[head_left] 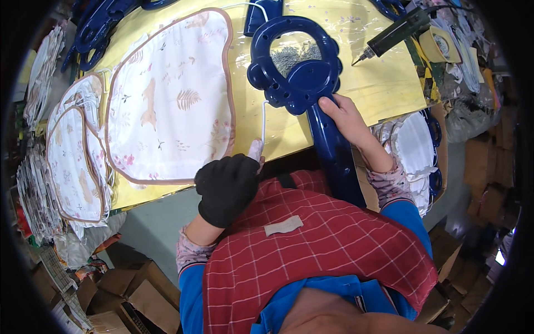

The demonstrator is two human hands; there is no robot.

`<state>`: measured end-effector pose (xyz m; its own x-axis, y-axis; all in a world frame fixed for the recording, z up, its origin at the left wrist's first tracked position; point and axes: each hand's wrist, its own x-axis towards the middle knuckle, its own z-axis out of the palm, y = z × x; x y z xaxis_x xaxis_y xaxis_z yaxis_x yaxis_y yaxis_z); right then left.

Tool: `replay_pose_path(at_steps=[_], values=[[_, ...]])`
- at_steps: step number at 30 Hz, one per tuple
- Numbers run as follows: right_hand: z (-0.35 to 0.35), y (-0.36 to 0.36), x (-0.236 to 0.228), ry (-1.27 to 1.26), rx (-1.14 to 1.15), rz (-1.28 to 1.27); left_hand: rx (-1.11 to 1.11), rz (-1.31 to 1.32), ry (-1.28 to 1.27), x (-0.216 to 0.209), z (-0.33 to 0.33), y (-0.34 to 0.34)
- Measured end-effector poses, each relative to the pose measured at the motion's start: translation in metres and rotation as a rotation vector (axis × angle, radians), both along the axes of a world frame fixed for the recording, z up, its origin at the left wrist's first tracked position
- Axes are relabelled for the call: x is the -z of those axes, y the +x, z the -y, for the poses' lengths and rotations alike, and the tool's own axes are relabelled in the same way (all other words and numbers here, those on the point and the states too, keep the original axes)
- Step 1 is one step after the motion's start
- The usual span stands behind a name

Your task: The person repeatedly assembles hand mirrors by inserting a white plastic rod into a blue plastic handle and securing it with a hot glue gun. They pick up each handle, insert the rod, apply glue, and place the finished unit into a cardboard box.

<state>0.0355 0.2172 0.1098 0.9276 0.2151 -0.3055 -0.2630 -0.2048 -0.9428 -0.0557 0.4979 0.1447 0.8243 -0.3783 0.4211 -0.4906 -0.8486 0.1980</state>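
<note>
My right hand (351,123) is closed round the long handle of a dark blue plastic part (334,150). Its thumb lies on top, just below the part's ring-shaped head with a scalloped edge. A black glove covers most of my left hand (228,186), with a light fingertip showing past it. Those fingers are pinched at the lower end of a thin white cord (263,122), which rises toward the ring. To the left lies a white fabric piece (167,100) with brown piping and a leaf-and-animal print. Many small screws (286,60) show through the ring's opening.
A yellow-topped table (384,89) carries the work. An electric screwdriver (392,36) points in from the upper right. More printed fabric pieces (78,161) hang at the left edge, and other blue parts (100,28) lie at the far left. Cardboard boxes (133,295) stand below.
</note>
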Motion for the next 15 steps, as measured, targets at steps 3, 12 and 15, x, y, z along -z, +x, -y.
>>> replay_pose_path(at_steps=[3, 12, 15], values=[[-0.003, -0.004, -0.006, -0.179, -0.027, 0.119, -0.002, 0.011, 0.065, 0.016, 0.003, 0.000], [-0.039, 0.019, -0.028, -0.223, -0.545, 0.179, 0.066, 0.042, 0.214, 0.033, -0.143, 0.000], [-0.047, 0.030, -0.031, -0.497, -0.765, 0.469, -0.033, 0.015, 0.152, 0.025, -0.160, -0.003]])
